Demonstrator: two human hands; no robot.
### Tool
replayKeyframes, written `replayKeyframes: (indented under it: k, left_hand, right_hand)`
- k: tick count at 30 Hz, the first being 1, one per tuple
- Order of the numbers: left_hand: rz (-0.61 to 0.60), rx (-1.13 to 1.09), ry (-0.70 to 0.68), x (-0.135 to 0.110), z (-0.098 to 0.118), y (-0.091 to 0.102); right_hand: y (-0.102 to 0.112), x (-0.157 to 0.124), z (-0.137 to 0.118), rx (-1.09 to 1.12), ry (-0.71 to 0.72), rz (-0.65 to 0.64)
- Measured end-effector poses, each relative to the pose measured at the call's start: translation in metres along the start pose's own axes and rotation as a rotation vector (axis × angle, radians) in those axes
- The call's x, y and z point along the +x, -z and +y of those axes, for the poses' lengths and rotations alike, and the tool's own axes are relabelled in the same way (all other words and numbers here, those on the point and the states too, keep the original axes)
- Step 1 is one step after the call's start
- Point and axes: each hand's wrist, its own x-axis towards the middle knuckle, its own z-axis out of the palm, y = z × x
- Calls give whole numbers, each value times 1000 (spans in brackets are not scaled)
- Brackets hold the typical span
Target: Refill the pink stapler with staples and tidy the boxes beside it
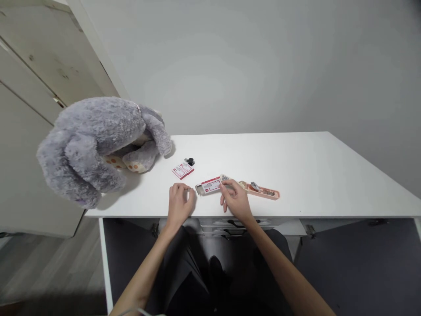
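My right hand (pixel 235 199) pinches the right end of a small red-and-white staple box (pixel 210 185) lying on the white table (pixel 312 166), with its grey inner tray slid partly out. My left hand (pixel 180 202) rests curled on the table just left of the box, fingertips pinched together on something too small to make out. A pink open stapler (pixel 259 190) lies just right of my right hand.
Two more small red-and-white boxes (pixel 183 170) and a small black object (pixel 190 161) lie further back. A large grey plush toy (pixel 98 145) sits on the table's left corner. A pale cabinet (pixel 33 87) stands to the left. Drawer handles show under the table edge.
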Motion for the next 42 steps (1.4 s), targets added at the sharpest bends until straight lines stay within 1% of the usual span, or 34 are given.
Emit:
replayKeyframes:
  k: [3, 6, 10, 13, 16, 19, 25, 32, 35, 38, 40, 42]
  left_hand:
    - [-13, 103, -104, -2, 0, -7]
    - [-42, 127, -135, -4, 0, -9]
    - [-57, 9, -75, -2, 1, 0]
    - [-99, -88, -46, 1, 2, 9]
    - [-157, -141, -89, 2, 2, 12]
    - [-184, -167, -131, 1, 1, 11]
    - [-202, -198, -126, 0, 0, 12]
    - [-279, -267, -136, 3, 3, 15]
    - [-234, -259, -100, 3, 2, 17]
    - [-126, -185, 3, 6, -10, 26]
    - [-30, -55, 76, 11, -24, 36]
    - [20, 128, 105, 17, -40, 47]
  right_hand:
    - [0, 1, 1, 8, -14, -3]
    - [0, 1, 1, 9, -19, -8]
    - [0, 0, 0, 24, -24, -7]
    - [1, 0, 1, 34, -33, -4]
    - [0, 1, 2, 41, -34, -11]
    - [-1, 1, 0, 57, -16, -19]
    - [0, -1, -6, 60, -6, -121]
    - [0, -1, -7, 31, -39, -213]
    - [-2, -1, -5, 12, -34, -240]
    - [-2, -1, -3, -54, -10, -269]
    - [-2, 0, -3, -136, 23, -295]
    - [-3, 2, -2, -245, 84, -329]
